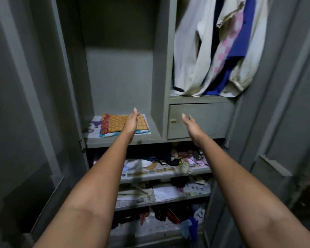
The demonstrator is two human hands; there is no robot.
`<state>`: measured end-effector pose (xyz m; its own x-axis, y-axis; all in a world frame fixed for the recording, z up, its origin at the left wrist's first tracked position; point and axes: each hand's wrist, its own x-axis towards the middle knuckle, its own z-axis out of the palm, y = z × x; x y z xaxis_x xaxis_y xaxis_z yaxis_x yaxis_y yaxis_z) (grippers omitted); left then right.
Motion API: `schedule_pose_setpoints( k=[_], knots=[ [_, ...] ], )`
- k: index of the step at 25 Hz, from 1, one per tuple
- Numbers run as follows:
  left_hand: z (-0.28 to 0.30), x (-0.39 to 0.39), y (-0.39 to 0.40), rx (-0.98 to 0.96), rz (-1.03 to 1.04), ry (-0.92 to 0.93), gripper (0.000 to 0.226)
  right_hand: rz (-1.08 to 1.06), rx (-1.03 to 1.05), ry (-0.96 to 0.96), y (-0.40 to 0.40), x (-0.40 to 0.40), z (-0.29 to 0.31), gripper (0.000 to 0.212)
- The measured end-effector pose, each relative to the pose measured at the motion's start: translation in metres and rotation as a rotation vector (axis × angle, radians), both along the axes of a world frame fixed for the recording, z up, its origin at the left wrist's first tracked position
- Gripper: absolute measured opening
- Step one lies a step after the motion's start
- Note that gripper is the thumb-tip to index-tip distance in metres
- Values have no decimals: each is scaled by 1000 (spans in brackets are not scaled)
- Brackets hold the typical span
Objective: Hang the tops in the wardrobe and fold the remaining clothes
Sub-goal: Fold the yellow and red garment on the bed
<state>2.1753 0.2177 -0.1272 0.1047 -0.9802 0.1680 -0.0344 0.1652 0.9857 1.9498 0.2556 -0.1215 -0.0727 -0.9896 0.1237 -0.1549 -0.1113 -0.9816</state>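
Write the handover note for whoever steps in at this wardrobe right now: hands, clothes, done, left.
Left hand: open, holding nothing, stretched out over the folded orange patterned cloth.
Right hand: open, holding nothing, in front of the small closed compartment door.
Hung tops: white, pink-checked and blue garments hang in the upper right section, hems reaching its floor.
Folded orange patterned cloth: lies on top of a light blue piece on the paper-lined middle left shelf.
Done, as it looks: tops hung, one small folded stack placed.
Left: loose clothes crowd the lower shelves; no clothes outside the wardrobe show in this view, so check.
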Motion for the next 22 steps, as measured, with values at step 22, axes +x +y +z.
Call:
schedule_pose_setpoints(
  k=[22],
  knots=[
    [17, -328, 306, 34, -1185, 83, 54, -1077, 68, -50, 489, -224, -20, 92]
  ],
)
